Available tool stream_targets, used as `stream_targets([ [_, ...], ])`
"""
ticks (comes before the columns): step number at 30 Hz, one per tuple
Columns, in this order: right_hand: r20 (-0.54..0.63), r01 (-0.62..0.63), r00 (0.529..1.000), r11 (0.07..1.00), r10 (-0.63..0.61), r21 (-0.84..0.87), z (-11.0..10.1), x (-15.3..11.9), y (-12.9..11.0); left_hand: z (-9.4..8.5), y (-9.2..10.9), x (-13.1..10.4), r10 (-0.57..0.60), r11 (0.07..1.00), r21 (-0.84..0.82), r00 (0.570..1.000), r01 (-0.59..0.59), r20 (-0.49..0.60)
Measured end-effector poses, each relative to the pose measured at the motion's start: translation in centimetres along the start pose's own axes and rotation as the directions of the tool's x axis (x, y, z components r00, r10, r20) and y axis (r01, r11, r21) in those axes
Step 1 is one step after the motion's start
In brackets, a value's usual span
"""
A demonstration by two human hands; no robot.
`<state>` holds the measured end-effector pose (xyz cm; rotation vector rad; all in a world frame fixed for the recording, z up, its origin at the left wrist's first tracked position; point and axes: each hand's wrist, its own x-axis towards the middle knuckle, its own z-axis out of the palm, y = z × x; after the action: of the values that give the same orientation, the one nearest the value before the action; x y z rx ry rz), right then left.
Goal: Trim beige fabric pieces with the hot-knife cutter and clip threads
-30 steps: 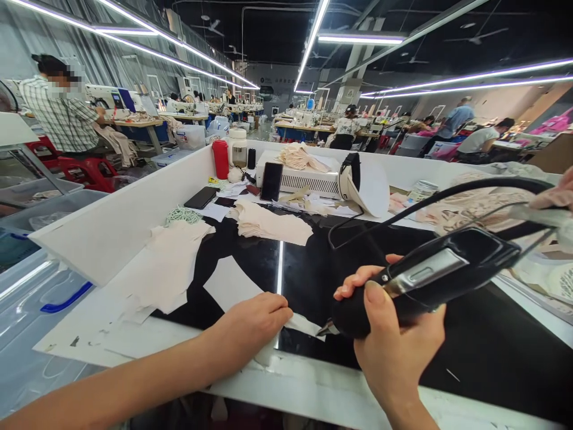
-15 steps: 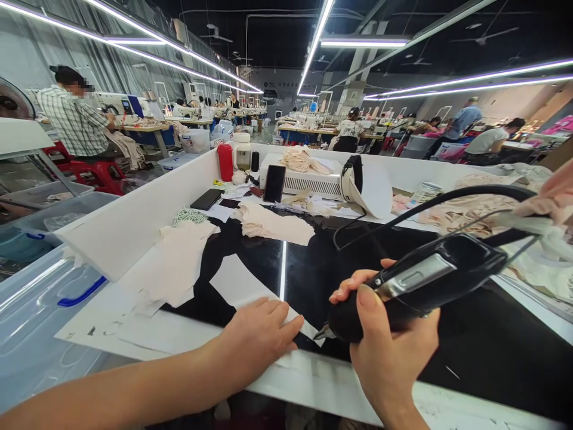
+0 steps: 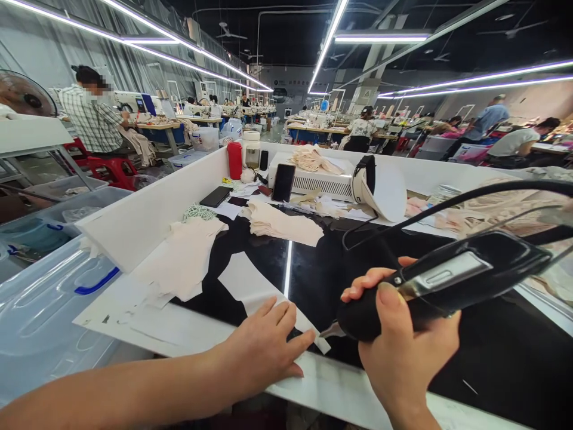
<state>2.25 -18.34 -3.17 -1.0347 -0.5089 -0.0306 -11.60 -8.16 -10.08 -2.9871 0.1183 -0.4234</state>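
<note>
A black handheld tool [image 3: 430, 286] with a silver plate and a pointed metal tip is wrapped in the fingers of my right hand [image 3: 403, 352]. Its tip touches or hovers over the narrow near end of a white curved piece [image 3: 250, 280], which lies on the glossy black surface [image 3: 308, 275]. My left hand [image 3: 268, 340] rests on that piece with fingers spread, left of the tip. Behind it lies a stack of cream pieces [image 3: 282, 224]. More cream pieces [image 3: 183, 257] are piled at the left.
A black cable [image 3: 447, 203] arches from the tool's rear. At the back stand a red container [image 3: 234, 160], a phone [image 3: 283, 183] and a white box [image 3: 313, 179]. Clear plastic bins [image 3: 40, 316] are at the left. People sit at sewing tables beyond.
The whole view has shifted, so most things appear farther right. My left fingers are more spread on the white piece, and the tool looks slightly nearer to level.
</note>
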Motion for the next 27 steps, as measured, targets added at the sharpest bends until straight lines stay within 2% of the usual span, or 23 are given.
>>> stream_targets([
  [3, 0.001, 0.030, 1.000, 0.999, -0.030, 0.039, 0.7, 0.9, 0.6, 0.1, -0.1, -0.1, 0.005, 1.000, -0.011, 1.000, -0.005, -0.005],
  [9, 0.074, -0.002, 0.997, 0.998, -0.003, 0.059, 1.5, 1.3, 1.9, -0.2, -0.4, -0.1, 0.015, 0.999, -0.040, 1.000, -0.016, -0.015],
  [17, 0.079, -0.035, 0.996, 0.997, 0.029, 0.072, 1.9, 1.0, 1.8, -0.3, -0.5, 0.0, 0.001, 0.996, -0.091, 1.000, -0.003, -0.023],
  [27, 0.117, -0.013, 0.993, 0.998, 0.005, 0.067, 1.7, 0.8, 2.0, -0.4, -0.7, -0.3, -0.003, 0.995, -0.097, 1.000, 0.000, -0.029],
])
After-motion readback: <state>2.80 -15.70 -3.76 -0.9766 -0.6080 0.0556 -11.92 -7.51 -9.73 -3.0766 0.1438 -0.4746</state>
